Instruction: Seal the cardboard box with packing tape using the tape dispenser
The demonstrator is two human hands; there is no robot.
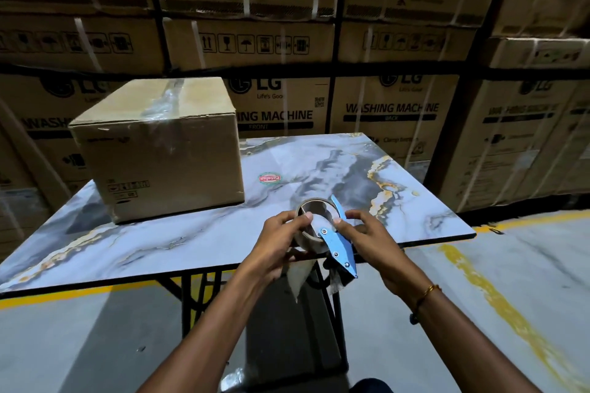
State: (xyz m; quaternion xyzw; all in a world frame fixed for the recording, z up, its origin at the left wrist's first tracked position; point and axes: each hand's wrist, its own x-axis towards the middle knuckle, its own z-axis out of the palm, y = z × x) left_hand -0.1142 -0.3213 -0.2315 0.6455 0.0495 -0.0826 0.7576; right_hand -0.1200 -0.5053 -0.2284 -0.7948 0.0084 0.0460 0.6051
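Note:
A closed brown cardboard box (159, 150) stands on the left rear part of the marble-patterned table (367, 169), with a strip of clear tape along its top seam. Near the table's front edge I hold a blue metal tape dispenser (338, 242) carrying a nearly used-up roll of tape (311, 220). My left hand (281, 242) grips the roll, thumb on its cardboard core. My right hand (364, 236) holds the dispenser's blue frame from the right. A loose end of tape hangs below the table edge under my hands.
Stacked washing-machine cartons (383, 112) form a wall behind the table. A round red sticker (270, 178) lies on the tabletop at centre. The table stands on black metal legs (188, 303). Yellow floor lines (498, 306) run over the grey concrete at right.

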